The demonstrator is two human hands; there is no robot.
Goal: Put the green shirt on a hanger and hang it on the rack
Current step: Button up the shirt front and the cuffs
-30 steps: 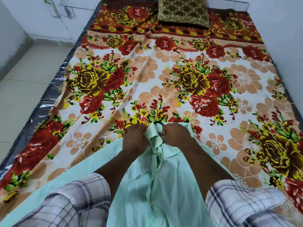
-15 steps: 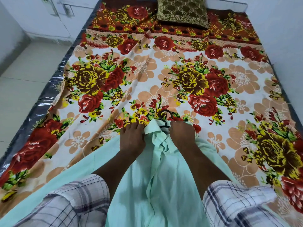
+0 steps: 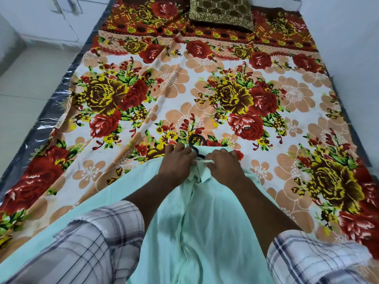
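Head view: left hand [image 3: 177, 161] and right hand [image 3: 223, 166] pinch green shirt [image 3: 205, 222] collar at hanger [image 3: 194, 141].

The green shirt [image 3: 205, 232] hides all of the hanger [image 3: 194, 150] but its hook.

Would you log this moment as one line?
shirt on bed | hanger hook out at collar | left hand holds collar | right hand pinches collar

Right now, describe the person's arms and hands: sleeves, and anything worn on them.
Both forearms are bare. The left hand and the right hand wear no gloves, and no ring, watch or bracelet shows on them. The left sleeve and the right sleeve are short, of white checked cloth crossed by grey and dark blue lines.
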